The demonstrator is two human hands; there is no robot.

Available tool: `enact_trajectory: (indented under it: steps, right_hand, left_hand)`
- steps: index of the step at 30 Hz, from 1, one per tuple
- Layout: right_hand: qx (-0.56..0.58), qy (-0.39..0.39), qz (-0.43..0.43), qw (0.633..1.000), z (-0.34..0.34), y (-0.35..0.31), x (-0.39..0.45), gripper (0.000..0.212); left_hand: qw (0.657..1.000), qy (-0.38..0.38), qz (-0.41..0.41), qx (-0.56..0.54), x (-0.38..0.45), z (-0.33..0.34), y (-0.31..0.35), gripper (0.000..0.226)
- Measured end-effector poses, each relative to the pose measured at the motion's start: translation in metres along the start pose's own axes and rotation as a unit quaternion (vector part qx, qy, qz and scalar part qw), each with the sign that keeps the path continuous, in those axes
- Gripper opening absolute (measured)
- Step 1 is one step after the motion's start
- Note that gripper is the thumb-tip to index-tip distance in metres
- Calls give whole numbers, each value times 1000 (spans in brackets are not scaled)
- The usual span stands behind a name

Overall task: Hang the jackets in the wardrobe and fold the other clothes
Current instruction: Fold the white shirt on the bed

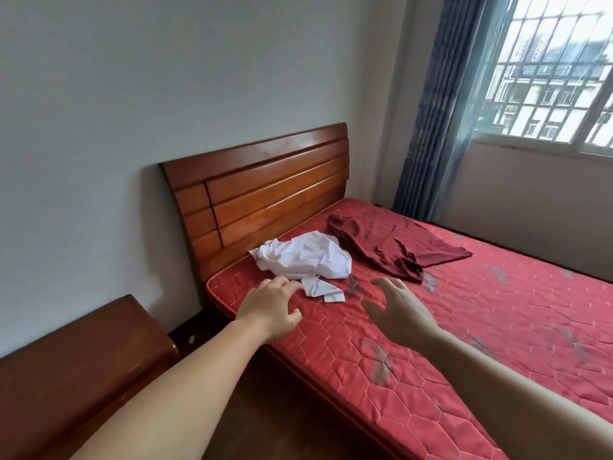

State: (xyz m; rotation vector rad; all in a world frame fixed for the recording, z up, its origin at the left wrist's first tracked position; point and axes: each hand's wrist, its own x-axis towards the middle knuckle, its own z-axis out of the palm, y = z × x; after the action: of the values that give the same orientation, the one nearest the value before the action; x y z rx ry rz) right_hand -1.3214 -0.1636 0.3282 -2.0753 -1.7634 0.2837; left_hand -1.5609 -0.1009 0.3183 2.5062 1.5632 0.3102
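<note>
Hands were both extended over the red mattress (pixel 431 327), neither holding anything. Left hand (pixel 270 308) had its fingers loosely spread, fingertips just short of the trailing edge of the crumpled white garment (pixel 305 258), which lay near the wooden headboard (pixel 265 190). Right hand (pixel 399 312) was held apart from the cloth with fingers spread and slightly curved, the dark red garment (pixel 391 245) lying flat beyond it towards the window (pixel 557 71). White garment lay between the two hands and ahead of them. Wooden cabinet (pixel 76 370) stood beside the bed at left
</note>
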Motion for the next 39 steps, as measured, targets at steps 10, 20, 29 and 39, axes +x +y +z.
enact_trajectory:
  steps: [10, 20, 29, 39]
  right_hand:
    - [0, -14, 16, 1000, 28, -37, 109, 57]
    - [59, -24, 40, 997, 82, -16, 282, 55]
    - [71, -82, 44, 993, 136, -28, 440, 55]
    - [93, -99, 104, 985, 253, -26, 619, 51]
  left_hand:
    - [999, 4, -13, -36, 95, -2, -79, 50]
    - [999, -42, -12, 16, 252, 18, -139, 52]
    - [996, -81, -26, 25, 381, 39, -207, 51]
    - [988, -143, -58, -27, 538, 122, -350, 49]
